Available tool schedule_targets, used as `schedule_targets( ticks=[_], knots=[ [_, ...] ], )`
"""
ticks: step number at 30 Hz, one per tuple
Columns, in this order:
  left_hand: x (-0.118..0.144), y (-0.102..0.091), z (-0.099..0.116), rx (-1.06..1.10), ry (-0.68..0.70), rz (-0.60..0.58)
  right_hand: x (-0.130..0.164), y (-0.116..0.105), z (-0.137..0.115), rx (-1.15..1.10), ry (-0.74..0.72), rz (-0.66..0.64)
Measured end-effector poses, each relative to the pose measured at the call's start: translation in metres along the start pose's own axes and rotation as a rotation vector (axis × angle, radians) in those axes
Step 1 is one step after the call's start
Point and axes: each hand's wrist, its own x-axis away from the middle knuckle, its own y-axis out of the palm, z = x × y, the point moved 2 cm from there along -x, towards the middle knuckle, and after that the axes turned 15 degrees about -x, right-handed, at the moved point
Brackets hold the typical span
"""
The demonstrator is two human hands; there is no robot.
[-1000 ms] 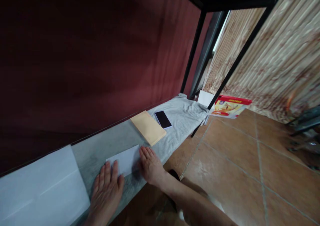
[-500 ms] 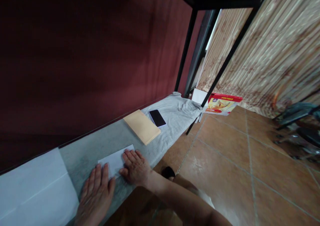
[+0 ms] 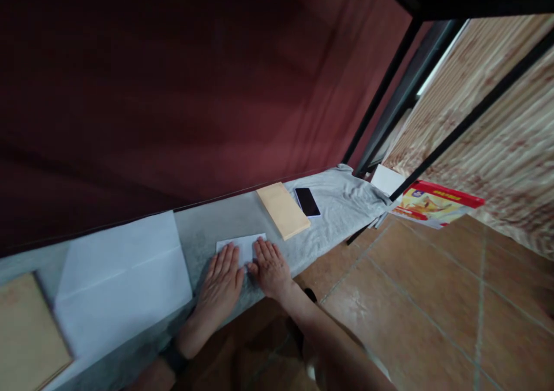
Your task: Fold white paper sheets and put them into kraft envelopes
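A small white piece of paper (image 3: 245, 248), seemingly folded, lies on the grey cloth (image 3: 208, 223) covering a narrow shelf. My left hand (image 3: 221, 278) rests flat on its left part, fingers stretched out. On its right side lies my right hand (image 3: 272, 267), also flat, the fingers slightly apart. Both palms face down, and the near edge of the paper is hidden under them. Just beyond my right hand is a tan envelope-like stack (image 3: 283, 209). To the left of my left hand lies a large white sheet (image 3: 125, 281) with a crease across it.
A dark-screened phone (image 3: 307, 201) sits right of the tan stack. At the far left is another tan paper stack (image 3: 30, 333). A maroon wall (image 3: 194, 119) runs behind the shelf. Black metal posts (image 3: 476, 111) and a red-and-yellow box (image 3: 437, 203) stand at the right end, above floor tiles.
The view has swung left, so everything sits further right and the left tan stack now shows. My hands have come closer together on the small paper, both still flat.
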Motion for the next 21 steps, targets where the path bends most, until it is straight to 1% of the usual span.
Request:
schedule_targets(
  ticks=[4,9,16,21],
  knots=[
    [-0.004,0.002,0.002,-0.015,-0.063,-0.08,0.0,-0.005,-0.002,-0.026,0.03,-0.071],
    [0.002,0.005,-0.004,-0.017,-0.15,-0.061,-0.007,-0.014,0.002,-0.05,0.088,-0.139],
    [0.001,0.003,-0.008,-0.039,-0.158,-0.079,-0.038,-0.014,0.011,-0.112,0.052,-0.157],
    [-0.009,0.006,-0.023,0.019,-0.123,-0.129,-0.053,-0.013,0.017,-0.127,0.043,-0.178]
  ],
)
